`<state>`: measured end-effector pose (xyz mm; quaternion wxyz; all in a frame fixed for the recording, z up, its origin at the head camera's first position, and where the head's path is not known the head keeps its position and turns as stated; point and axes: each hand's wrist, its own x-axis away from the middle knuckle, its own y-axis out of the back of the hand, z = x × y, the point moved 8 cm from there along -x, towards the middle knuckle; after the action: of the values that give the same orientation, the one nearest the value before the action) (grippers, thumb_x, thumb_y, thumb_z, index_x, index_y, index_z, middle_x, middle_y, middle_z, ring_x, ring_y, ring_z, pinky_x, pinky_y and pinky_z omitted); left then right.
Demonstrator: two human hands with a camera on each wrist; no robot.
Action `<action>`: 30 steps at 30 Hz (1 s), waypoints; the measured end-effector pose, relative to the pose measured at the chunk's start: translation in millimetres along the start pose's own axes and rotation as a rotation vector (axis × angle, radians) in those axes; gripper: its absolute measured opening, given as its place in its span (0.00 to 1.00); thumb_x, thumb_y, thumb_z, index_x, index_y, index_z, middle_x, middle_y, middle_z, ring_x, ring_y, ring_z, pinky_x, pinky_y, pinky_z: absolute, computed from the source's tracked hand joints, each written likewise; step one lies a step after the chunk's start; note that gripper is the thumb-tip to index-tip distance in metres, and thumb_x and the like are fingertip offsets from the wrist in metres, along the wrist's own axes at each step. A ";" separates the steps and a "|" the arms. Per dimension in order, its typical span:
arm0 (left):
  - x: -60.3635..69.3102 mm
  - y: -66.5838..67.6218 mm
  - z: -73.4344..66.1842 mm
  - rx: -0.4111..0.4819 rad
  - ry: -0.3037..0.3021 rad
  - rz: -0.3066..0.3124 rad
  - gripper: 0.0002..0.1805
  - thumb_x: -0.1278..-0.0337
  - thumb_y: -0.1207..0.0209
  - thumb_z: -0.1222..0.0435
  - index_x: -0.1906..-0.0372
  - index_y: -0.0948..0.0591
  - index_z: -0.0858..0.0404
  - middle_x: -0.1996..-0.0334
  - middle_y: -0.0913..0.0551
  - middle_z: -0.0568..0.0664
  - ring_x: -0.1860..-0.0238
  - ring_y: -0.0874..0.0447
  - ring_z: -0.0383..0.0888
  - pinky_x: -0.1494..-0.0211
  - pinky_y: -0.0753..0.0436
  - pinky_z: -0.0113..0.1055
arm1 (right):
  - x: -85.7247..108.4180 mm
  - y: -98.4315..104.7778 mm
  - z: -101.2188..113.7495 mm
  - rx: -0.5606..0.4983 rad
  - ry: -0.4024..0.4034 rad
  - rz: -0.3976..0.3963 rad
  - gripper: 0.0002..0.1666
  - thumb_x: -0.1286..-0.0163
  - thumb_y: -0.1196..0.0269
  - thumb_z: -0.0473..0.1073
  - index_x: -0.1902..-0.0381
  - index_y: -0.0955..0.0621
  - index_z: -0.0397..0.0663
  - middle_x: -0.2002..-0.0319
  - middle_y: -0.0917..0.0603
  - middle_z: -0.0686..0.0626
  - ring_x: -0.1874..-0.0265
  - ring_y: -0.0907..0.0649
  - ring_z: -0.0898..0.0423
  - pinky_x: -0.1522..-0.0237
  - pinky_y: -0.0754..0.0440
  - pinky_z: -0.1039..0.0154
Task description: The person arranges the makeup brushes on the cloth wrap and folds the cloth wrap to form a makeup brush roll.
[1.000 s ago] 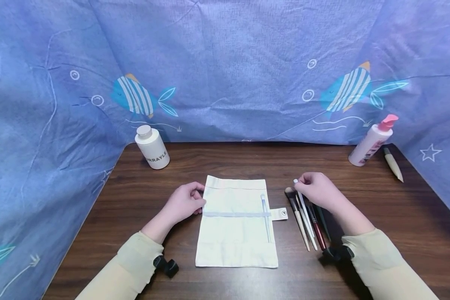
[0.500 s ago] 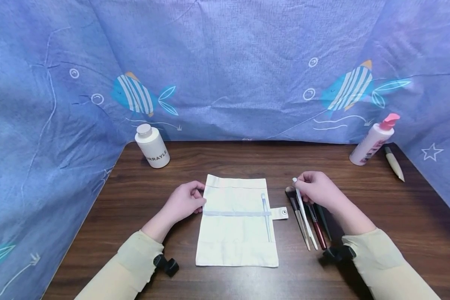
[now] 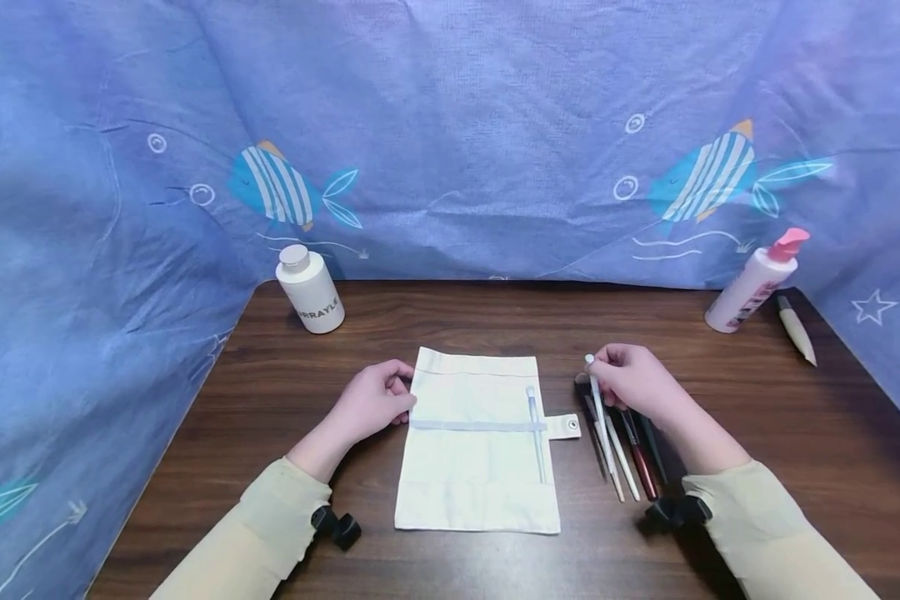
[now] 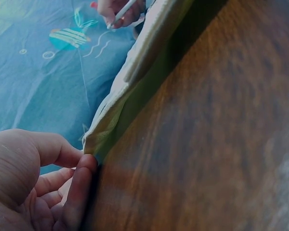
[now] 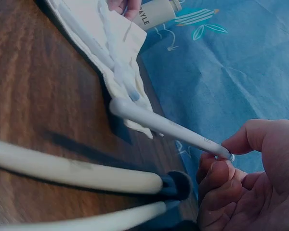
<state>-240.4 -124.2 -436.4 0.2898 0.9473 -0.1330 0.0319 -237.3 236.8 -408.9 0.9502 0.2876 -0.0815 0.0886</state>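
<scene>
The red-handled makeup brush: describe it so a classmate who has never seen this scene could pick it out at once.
On the dark wooden table in the head view, find the white fabric brush roll and look right, beyond its snap tab. There, by the right hand, the red-handled makeup brush lies between pale-handled brushes and a dark brush, the only one with a red handle.

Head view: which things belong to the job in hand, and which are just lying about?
Part of the job, it seems:
white brush, pinched in the right hand
cream cloth holder, edge pinched in the left hand
second brush on it
loose brushes alongside

Likely just lying about:
white bottle
pink-topped pump bottle
pale tapered item, far right
</scene>
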 end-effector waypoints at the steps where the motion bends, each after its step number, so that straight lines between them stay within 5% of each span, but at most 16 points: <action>1: -0.5 -0.7 -0.9 0.001 -0.002 0.004 0.17 0.45 0.38 0.72 0.48 0.18 0.64 0.79 0.18 0.49 0.79 0.18 0.43 0.73 0.20 0.35 | 0.1 0.2 -0.2 0.007 -0.004 -0.002 0.13 0.26 0.43 0.43 0.64 0.23 0.36 0.83 0.25 0.51 0.85 0.25 0.57 0.82 0.25 0.63; 30: 2.3 1.7 -2.1 0.007 -0.006 -0.008 0.17 0.46 0.38 0.72 0.49 0.17 0.64 0.80 0.18 0.48 0.80 0.19 0.43 0.74 0.22 0.35 | -37.6 -31.0 37.3 -0.104 0.067 0.026 0.12 0.28 0.40 0.41 0.58 0.22 0.34 0.79 0.19 0.47 0.80 0.20 0.55 0.78 0.20 0.63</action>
<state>-238.6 -124.9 -433.5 0.2860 0.9490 -0.1299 0.0284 -271.1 185.9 -402.4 0.9647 0.2338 -0.0577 0.1063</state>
